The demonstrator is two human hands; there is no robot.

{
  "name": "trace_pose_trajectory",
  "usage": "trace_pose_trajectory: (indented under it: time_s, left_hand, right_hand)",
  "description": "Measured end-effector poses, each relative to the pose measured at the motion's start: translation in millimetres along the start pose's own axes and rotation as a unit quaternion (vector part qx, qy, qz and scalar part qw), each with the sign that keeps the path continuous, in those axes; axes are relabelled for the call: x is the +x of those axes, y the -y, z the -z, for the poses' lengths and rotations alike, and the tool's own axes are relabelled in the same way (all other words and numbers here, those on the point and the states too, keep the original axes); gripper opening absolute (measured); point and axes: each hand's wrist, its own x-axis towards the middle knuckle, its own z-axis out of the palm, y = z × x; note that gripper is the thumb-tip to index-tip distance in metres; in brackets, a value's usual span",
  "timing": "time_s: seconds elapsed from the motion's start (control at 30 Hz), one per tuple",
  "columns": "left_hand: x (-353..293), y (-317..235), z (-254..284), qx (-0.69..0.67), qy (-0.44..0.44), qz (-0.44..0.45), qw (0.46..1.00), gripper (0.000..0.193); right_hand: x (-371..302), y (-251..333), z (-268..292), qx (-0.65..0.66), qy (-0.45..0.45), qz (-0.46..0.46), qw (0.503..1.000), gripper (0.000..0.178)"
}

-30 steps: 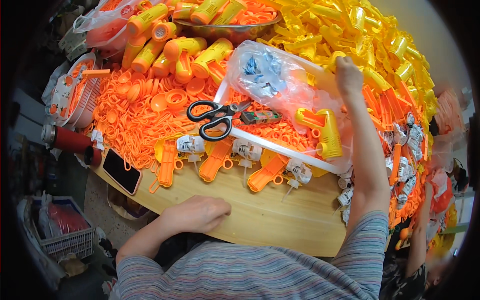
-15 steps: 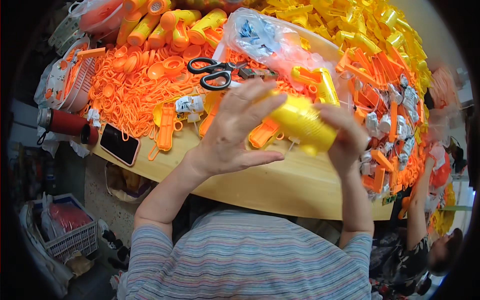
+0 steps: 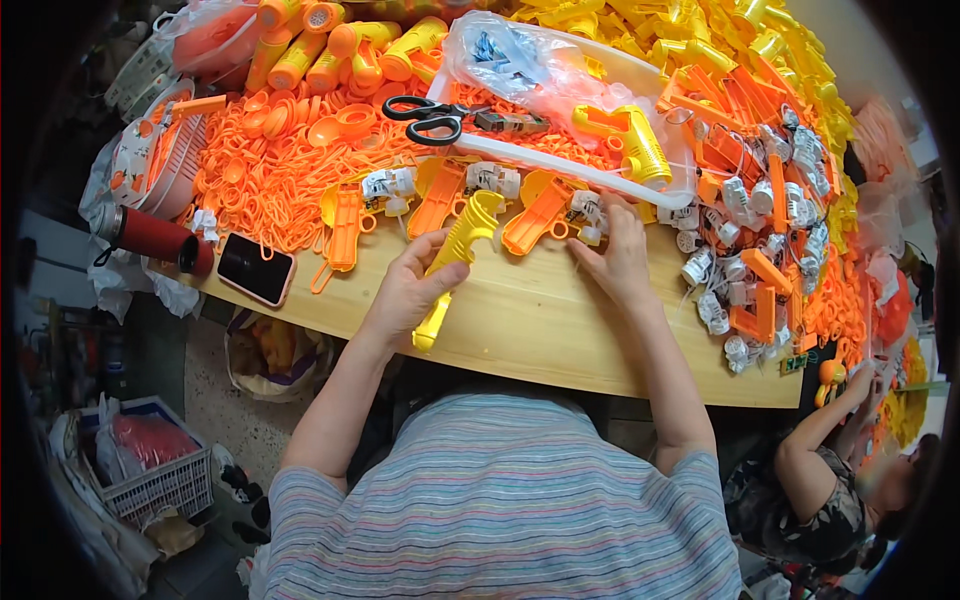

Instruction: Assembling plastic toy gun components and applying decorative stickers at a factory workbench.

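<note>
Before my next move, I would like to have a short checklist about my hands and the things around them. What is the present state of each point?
1. Left hand holds the yellow shell: ok.
2. Both hands support that shell: not ok, the left one alone has it.
3. Right hand grips the nearest white part firmly: cannot tell, the fingers partly hide it.
4. Scissors lie apart from both hands: ok.
5. Phone lies apart from the left hand: ok.

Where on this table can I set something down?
Bare wood lies between the left hand and right hand, and between the phone and left hand. Orange rings crowd behind the phone; white parts crowd the right.
</note>
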Motion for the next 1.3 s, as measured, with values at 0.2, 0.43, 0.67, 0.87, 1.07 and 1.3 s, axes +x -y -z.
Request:
trace_pose_trajectory:
  time_s: [0.2, 0.43, 0.67, 0.87, 1.07, 1.3]
  left_hand:
    - [-7, 2, -1, -0.037, -0.001, 0.046, 0.998, 0.048]
    - [11, -3, -34, 0.298, -0.029, -0.244, 0.922, 0.051]
    - [35, 7, -58, 0.458, -0.008, -0.342, 0.820, 0.057]
    - [46, 14, -66, 0.486, 0.022, -0.341, 0.804, 0.055]
    - [47, 18, -70, 0.508, 0.022, -0.327, 0.796, 0.056]
    - [46, 17, -71, 0.517, 0.026, -0.304, 0.800, 0.057]
  right_hand:
    - [-13, -8, 9, 0.023, 0.078, 0.069, 0.994, 0.068]
    - [-42, 26, 24, 0.107, 0.113, 0.063, 0.986, 0.072]
    - [-76, 38, 39, 0.228, 0.028, -0.066, 0.971, 0.072]
    - [-93, 31, 24, 0.415, -0.034, -0.262, 0.871, 0.048]
    - [-92, 31, 16, 0.477, -0.046, -0.292, 0.828, 0.039]
    - [-87, 34, 14, 0.520, -0.044, -0.303, 0.797, 0.037]
